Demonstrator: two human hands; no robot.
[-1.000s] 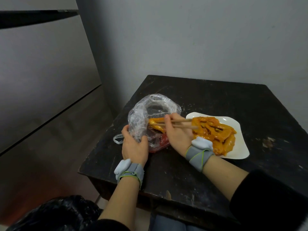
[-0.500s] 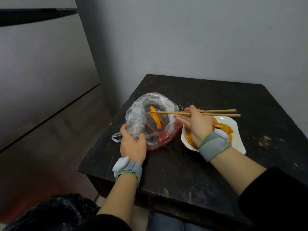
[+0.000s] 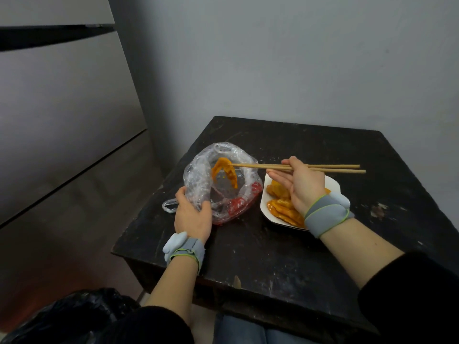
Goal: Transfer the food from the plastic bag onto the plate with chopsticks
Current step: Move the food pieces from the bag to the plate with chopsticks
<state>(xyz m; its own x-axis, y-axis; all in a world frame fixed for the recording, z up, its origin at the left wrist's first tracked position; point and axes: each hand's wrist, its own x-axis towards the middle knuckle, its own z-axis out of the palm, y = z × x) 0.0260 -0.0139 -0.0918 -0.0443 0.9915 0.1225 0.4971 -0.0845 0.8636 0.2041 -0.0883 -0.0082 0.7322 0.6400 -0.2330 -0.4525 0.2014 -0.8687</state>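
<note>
A clear plastic bag (image 3: 198, 180) with red sauce at its bottom lies on the dark table's left side. My left hand (image 3: 191, 214) grips its near edge. My right hand (image 3: 301, 184) holds a pair of wooden chopsticks (image 3: 330, 168), level, tips pointing left. The tips pinch an orange, sauce-covered piece of food (image 3: 224, 170) that hangs above the bag's open mouth. To the right of the bag stands a white plate (image 3: 332, 182) piled with orange food (image 3: 280, 204), partly hidden behind my right hand and wrist.
The black table (image 3: 298, 256) is small and scuffed, set in a corner against a grey wall. A grey cabinet front fills the left. A black rubbish bag (image 3: 72, 316) sits on the floor at the lower left. Both wrists wear grey bands.
The chopsticks have lifted the orange piece from inside the bag to above its mouth. My right hand has risen and turned palm-up. My left hand keeps its hold on the bag.
</note>
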